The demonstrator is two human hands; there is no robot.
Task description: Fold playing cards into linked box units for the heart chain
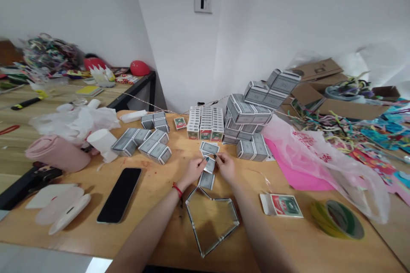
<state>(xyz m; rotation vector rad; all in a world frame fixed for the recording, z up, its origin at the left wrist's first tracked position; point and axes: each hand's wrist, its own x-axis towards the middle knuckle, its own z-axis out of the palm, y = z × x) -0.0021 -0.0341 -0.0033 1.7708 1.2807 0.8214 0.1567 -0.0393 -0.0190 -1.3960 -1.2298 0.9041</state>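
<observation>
Both hands meet over the middle of the table at a grey-backed playing card [209,165]. My left hand [194,169], with a red string at its wrist, pinches the card's left side. On its right side the fingers of my right hand [225,167] are closed. Just nearer lies another grey-backed card [206,180], which seems joined to a strip of cards [238,217] standing on edge in an angular, heart-like outline between my forearms. Beyond my fingertips, a few loose cards [209,148] lie flat.
Rows of card boxes [205,123] and stacked card-covered blocks [248,113] stand at the back. Smaller blocks [155,147] sit left, near a black phone [120,195]. An opened card box [286,205], yellow-green tape roll [336,219] and plastic bag [339,162] lie right.
</observation>
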